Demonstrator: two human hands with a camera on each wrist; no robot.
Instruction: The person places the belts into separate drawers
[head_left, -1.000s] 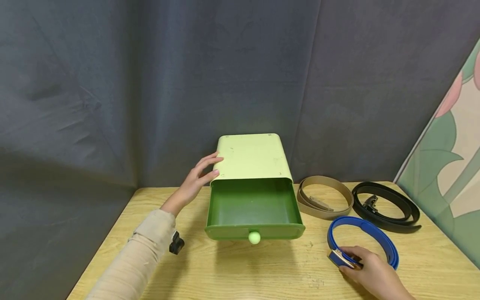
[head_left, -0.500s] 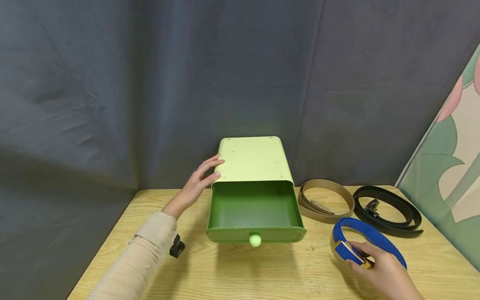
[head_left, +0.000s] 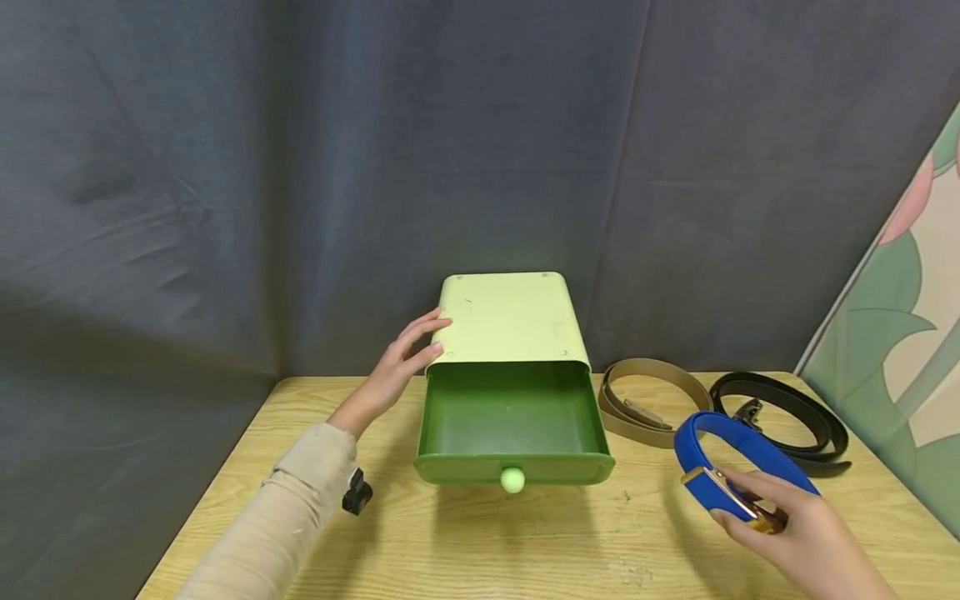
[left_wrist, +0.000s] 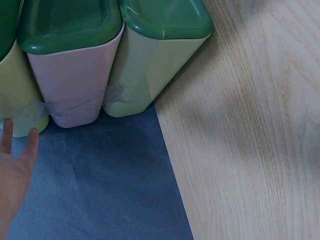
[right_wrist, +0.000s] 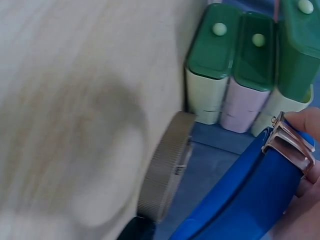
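In the head view, my left hand point(head_left: 393, 371) rests its extended fingertips on the left edge of a pale green drawer box point(head_left: 513, 317). The box's top drawer, a dark green one point(head_left: 510, 417) with a round light green knob point(head_left: 512, 480), is pulled out, and its bottom shows bare. On the right, my right hand point(head_left: 802, 529) pinches a coiled blue belt point(head_left: 742, 437) at its gold buckle point(head_left: 750, 508). The belt hangs above the table, its shadow beneath. In the right wrist view, thumb and fingers grip around that buckle point(right_wrist: 290, 145).
A coiled brown belt point(head_left: 637, 433) and a coiled black belt point(head_left: 817, 417) lie at the back right of the wooden table point(head_left: 525, 558). Below the pulled-out drawer are a pink tier point(left_wrist: 72, 80) and a light-coloured tier. A dark grey curtain point(head_left: 450, 142) hangs behind.
My right hand has lifted the blue belt off the table and drawn it slightly to the right, its buckle tilting. My left hand stays on the drawer box.
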